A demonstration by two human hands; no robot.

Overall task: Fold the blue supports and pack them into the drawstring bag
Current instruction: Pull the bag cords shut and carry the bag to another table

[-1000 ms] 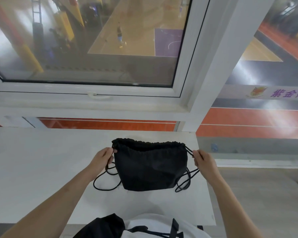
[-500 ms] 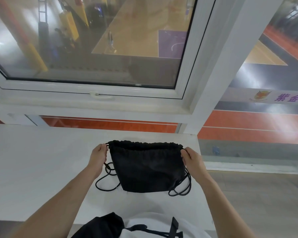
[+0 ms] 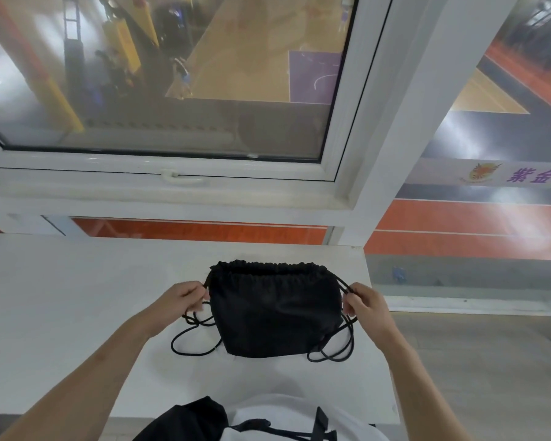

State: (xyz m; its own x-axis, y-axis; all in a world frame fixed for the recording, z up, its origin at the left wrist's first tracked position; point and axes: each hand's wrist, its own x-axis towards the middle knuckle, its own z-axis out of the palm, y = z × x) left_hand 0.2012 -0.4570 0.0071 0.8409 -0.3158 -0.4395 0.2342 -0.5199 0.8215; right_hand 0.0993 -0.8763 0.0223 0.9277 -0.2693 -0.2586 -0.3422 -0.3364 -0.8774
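While a person looks down from a head-worn camera, a small black fabric drawstring bag (image 3: 275, 313) lies flat on a white tabletop (image 3: 61, 297), toward the table's right end and close to the person's body. Its gathered, ruffled mouth points away from the person, toward a white-framed window (image 3: 178, 183), and the mouth looks cinched. The left hand (image 3: 180, 297) sits just beside the bag's upper left corner, fingers curled and pinching the thin black cord (image 3: 193, 343) where it leaves the channel. The right hand (image 3: 365, 302) mirrors it at the upper right corner, its fingers and thumb curled round the cords on that side. Both bare forearms reach in from the lower corners of the view. Slack cord lies on the table in loops at the bag's lower left and lower right corners. The bag's body is dark and softly creased; what it holds cannot be seen. At the bottom edge, the person's white top (image 3: 287, 415) with black straps shows. Beyond the window glass, blurred and far below, is an indoor sports court (image 3: 261, 52) with a wooden floor and a purple painted zone, and to the right an orange running surface (image 3: 465, 230).
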